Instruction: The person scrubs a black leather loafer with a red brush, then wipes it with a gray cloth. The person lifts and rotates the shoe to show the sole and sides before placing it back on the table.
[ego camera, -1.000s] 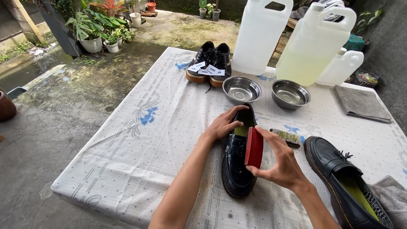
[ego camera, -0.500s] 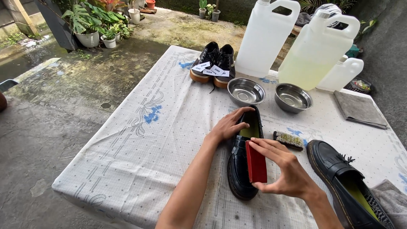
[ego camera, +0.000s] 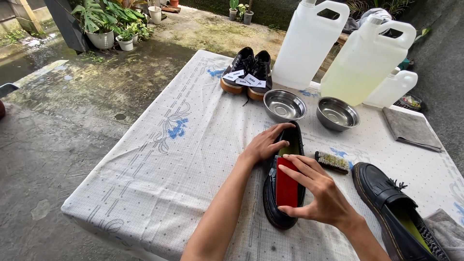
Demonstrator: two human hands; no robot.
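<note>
Three plastic jugs stand at the far edge of the surface [ego camera: 145, 159], which is covered by a white cloth with blue flower prints: a tall white jug [ego camera: 307, 43], a jug of pale yellow liquid [ego camera: 365, 63] to its right, and a smaller white jug [ego camera: 394, 89] lying behind that. Small white paper labels [ego camera: 244, 78] lie across a pair of dark sneakers [ego camera: 249, 72] with tan soles, near the far left.

The black leather shoe [ego camera: 278, 203] lies in the near middle of the surface, glossy, with a thick sole and a yellowish insole. Its long axis runs near to far, the rounded toe toward the person and the heel opening toward two steel bowls [ego camera: 285, 104].

The left hand [ego camera: 266, 142] grips the shoe at its heel opening. The right hand [ego camera: 319, 193] grasps a red rectangular block [ego camera: 286, 183], pressed flat on the shoe's top. A small brush [ego camera: 332, 162] lies just right of the shoe; a second black shoe [ego camera: 386, 203] lies farther right, with a grey cloth [ego camera: 411, 128] beyond it.
</note>
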